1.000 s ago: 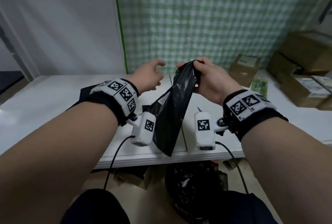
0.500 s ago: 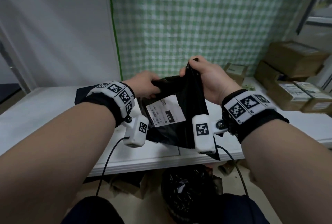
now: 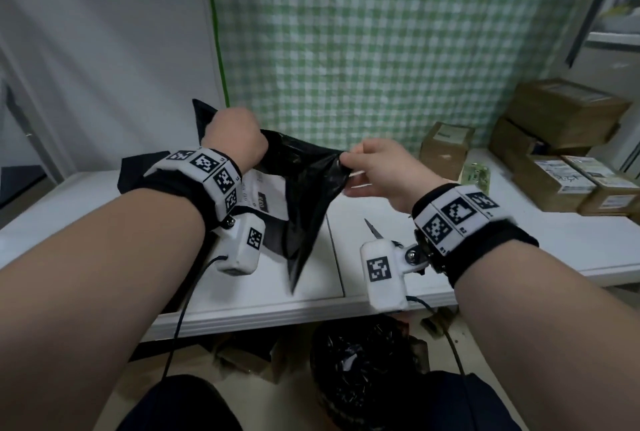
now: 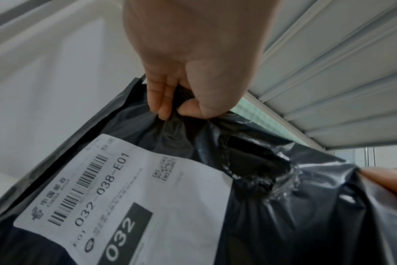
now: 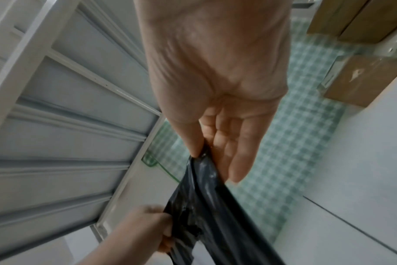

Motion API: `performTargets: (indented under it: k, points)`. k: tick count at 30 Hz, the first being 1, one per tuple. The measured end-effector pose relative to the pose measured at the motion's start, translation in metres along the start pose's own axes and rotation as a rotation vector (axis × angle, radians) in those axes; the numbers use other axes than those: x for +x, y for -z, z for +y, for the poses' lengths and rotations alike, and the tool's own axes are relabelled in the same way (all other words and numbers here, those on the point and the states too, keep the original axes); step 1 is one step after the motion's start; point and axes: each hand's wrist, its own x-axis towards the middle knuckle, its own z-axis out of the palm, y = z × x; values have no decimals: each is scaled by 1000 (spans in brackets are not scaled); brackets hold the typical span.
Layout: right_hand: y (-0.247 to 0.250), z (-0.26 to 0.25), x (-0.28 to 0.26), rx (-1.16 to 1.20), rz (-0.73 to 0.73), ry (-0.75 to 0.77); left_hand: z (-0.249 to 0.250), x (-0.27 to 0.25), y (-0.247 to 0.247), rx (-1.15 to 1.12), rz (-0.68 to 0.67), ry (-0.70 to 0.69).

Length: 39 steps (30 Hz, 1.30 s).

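A black plastic mailer bag (image 3: pixel 304 185) with a white shipping label (image 4: pixel 129 193) hangs stretched between both hands above the white table (image 3: pixel 86 223). My left hand (image 3: pixel 235 140) grips one side of its upper edge in a fist; thumb and curled fingers (image 4: pixel 168 100) bunch the plastic. My right hand (image 3: pixel 374 167) pinches the other side between thumb and forefinger (image 5: pixel 193 143), the remaining fingers straight. A stretched, torn hole (image 4: pixel 256 166) gapes in the bag (image 5: pixel 206 206) between the two grips. Its lower corner points down toward the table's front edge.
Several brown cardboard boxes (image 3: pixel 561 153) stand stacked at the table's right end, a smaller box (image 3: pixel 446 146) and a small green packet (image 3: pixel 478 176) beside them. Scissors (image 3: pixel 374 230) lie on the table under my right wrist. A black bin bag (image 3: pixel 363 368) sits on the floor below.
My hands have pulled apart, the left rising up and left, the right shifting right, stretching the bag's top open between them. A second ago only my right hand held it.
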Motion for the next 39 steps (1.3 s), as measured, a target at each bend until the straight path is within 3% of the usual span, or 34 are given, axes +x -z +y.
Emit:
performTargets:
  k: [6,15,20,23,28,32,39]
  points:
    - [-28,27,12,-153,-146,-131,3,7,-10,182,-67,90]
    - [5,82,20,-482,-147,-408,26,1,-84,42,-304,-212]
    - [21,108,19,-592,-147,-483,44,-13,-121,-59,-392,-291]
    - [26,129,27,-618,-49,-513,41,-20,-132,-80,-517,-284]
    - [40,139,33,-988,222,-398,41,-35,-132,-99,-646,-305]
    - [34,146,31,-1089,201,-507,25,-55,-143,55,-929,-351]
    - [26,149,20,-1139,247,-531,10,-78,-158,144,-1033,-408]
